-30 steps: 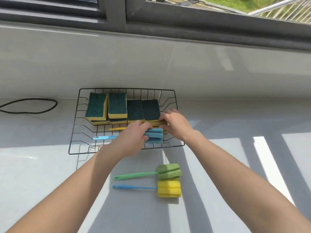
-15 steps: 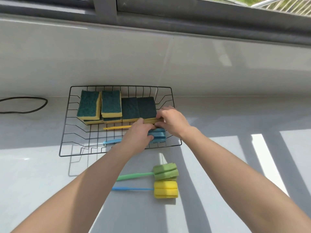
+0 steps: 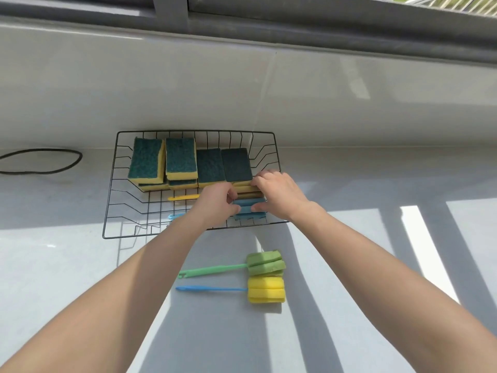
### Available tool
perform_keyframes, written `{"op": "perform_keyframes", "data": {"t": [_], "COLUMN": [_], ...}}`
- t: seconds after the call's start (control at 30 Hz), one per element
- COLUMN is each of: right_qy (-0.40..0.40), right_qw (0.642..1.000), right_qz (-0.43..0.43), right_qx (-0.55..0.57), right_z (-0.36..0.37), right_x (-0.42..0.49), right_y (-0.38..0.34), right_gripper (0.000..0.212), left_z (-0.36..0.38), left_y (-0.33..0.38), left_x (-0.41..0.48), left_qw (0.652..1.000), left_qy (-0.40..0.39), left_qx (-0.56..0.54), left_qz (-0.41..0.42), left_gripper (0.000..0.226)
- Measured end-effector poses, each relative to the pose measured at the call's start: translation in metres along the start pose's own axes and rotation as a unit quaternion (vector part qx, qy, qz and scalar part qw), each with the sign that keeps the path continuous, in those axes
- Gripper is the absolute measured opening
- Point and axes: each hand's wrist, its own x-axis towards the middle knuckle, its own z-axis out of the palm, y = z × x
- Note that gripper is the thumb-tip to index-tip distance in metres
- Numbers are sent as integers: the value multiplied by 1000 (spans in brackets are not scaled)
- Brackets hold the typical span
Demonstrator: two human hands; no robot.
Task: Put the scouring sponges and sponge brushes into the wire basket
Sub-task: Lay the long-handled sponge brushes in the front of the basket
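Observation:
A black wire basket (image 3: pixel 109 211) stands on the grey counter against the wall. Several green-and-yellow scouring sponges (image 3: pixel 146 161) line its far side. In its right front corner lies a blue sponge brush (image 3: pixel 248 205), with a yellow-handled sponge brush (image 3: pixel 185 197) just behind it. My left hand (image 3: pixel 215 204) and my right hand (image 3: pixel 279 193) both pinch the blue brush's sponge head from either side. On the counter in front of the basket lie a green sponge brush (image 3: pixel 265 262) and a yellow-headed, blue-handled sponge brush (image 3: pixel 266 289).
A loop of black cable (image 3: pixel 40 160) lies on the counter to the left of the basket. A grey wall and window frame rise behind it. Sunlit stripes cross the counter on the right.
My left hand slid right along the blue brush to its sponge head, and both hands now press it toward the basket's right corner. The camera view shifted slightly.

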Motion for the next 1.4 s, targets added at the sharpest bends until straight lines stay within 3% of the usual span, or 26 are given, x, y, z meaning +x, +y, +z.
{"op": "perform_keyframes", "data": {"t": [0.23, 0.4, 0.6, 0.83, 1.27, 1.4], "right_qy": [52, 115, 85, 10, -53, -54], "right_qw": [997, 983, 978, 977, 966, 968], "right_qz": [7, 23, 48, 99, 126, 120], "right_qx": [56, 139, 184, 190, 219, 214], "right_z": [-14, -19, 1, 22, 37, 41], "right_x": [-33, -88, -150, -177, -160, -156], "right_y": [-8, -25, -41, -42, -50, -54], "right_gripper": [58, 34, 26, 32, 46, 35], "left_z": [-17, 11, 67, 98, 76, 50], "left_y": [0, -5, -6, -1, -15, -30], "left_x": [-72, -136, -168, -166, -181, -194], "left_qw": [988, 987, 983, 984, 987, 991], "left_qy": [97, 18, -43, -54, -54, -32], "left_qx": [-27, -29, 16, 42, 25, -3], "left_qz": [114, 160, 180, 167, 150, 129], "left_gripper": [21, 27, 49, 50, 41, 39]}}
